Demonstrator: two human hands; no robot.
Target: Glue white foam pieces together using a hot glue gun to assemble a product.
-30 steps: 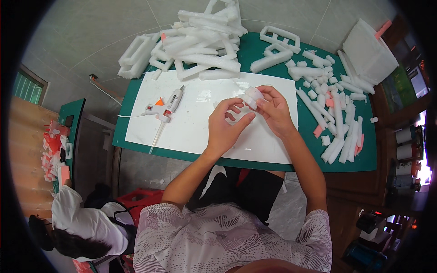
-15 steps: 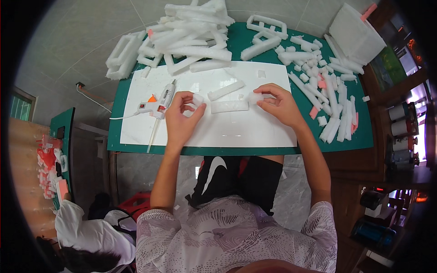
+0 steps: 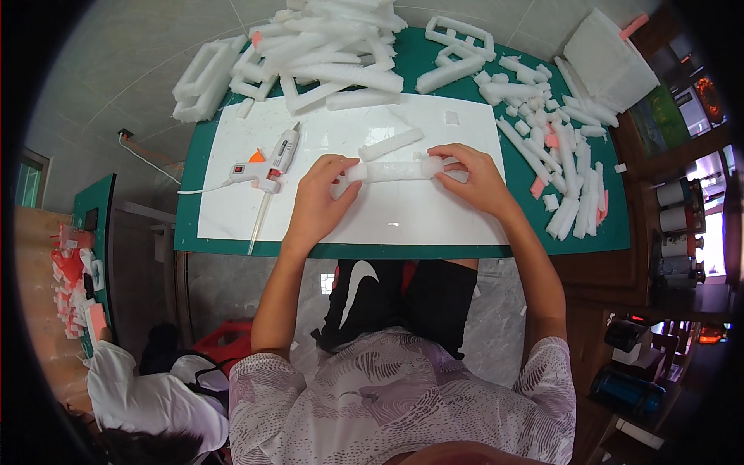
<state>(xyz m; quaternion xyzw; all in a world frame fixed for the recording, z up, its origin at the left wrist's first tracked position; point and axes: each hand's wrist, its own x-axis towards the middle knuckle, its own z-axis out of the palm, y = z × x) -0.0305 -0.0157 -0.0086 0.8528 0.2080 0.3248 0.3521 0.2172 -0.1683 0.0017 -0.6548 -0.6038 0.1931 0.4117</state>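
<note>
A white foam strip (image 3: 394, 171) lies crosswise on the white board (image 3: 364, 223), between my hands. My left hand (image 3: 324, 194) pinches a small foam block (image 3: 357, 171) against the strip's left end. At the right end, my right hand (image 3: 471, 180) grips another foam block (image 3: 432, 166) between thumb and fingers. Just beyond, a second foam strip (image 3: 391, 144) lies slightly slanted. A white and grey hot glue gun (image 3: 271, 164) rests left of my left hand, a clear glue stick (image 3: 260, 222) sticking out toward me.
Foam bars and frames (image 3: 333, 62) are heaped at the far left of the green table (image 3: 442, 251). Loose foam pieces (image 3: 570, 167), some pink, cover its right side. A large foam box (image 3: 608, 62) stands far right. A person in white (image 3: 151, 391) works at lower left.
Both hands have moved inward, bringing the small foam blocks up to the two ends of the strip. The view has shifted slightly.
</note>
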